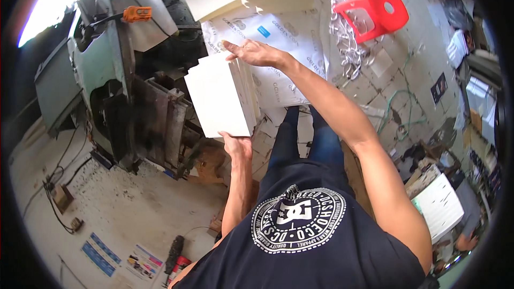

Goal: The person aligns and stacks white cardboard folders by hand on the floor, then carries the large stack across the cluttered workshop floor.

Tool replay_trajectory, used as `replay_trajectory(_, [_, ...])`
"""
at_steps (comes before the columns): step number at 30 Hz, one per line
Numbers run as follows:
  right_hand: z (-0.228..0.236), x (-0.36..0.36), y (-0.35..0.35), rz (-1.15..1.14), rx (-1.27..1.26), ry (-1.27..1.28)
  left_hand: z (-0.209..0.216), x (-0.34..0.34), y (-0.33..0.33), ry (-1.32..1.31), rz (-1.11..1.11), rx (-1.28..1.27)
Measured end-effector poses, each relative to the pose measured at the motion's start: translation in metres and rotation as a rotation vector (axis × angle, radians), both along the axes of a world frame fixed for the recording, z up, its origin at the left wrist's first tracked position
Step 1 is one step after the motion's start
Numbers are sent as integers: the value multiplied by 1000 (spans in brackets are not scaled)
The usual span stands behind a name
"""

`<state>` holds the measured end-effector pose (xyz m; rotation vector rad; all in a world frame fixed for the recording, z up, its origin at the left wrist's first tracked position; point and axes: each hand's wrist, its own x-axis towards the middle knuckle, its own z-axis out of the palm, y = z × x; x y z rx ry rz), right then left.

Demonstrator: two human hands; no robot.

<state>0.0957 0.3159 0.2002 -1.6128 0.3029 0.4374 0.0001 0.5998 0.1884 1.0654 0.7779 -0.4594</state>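
A thick stack of white sheets (217, 96) is tilted in front of me, its layered side edges showing on the right and a few sheets jutting out at the far left. My left hand (237, 145) grips its near edge, thumb on top, with the other fingers hidden underneath. Reaching across from the right, my right hand (254, 53) touches the far edge of the stack, fingers stretched out to the left and spread apart. Beyond it lies a bundle in printed white wrapping paper (292, 72), and taller white stacks (276, 2) stand at its far side.
A large dark machine (104, 59) with an orange control box (137, 14) stands close on the left. To the right are a red plastic stool (386, 8), curled paper strips (350, 48) and a green hose (399, 96). Another person's hand (467, 242) shows at the lower right.
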Motion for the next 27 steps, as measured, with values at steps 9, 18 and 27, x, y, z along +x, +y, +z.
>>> replay_trajectory(9, [-12,0,2,-63,12,-44,6,0,2,10,-77,96])
replay_trajectory(18, [4,-71,44,-229,-235,111,12,-7,44,-18,-244,161])
replay_trajectory(27, [18,-79,42,-151,-201,-824,25,48,114,-754,-623,884])
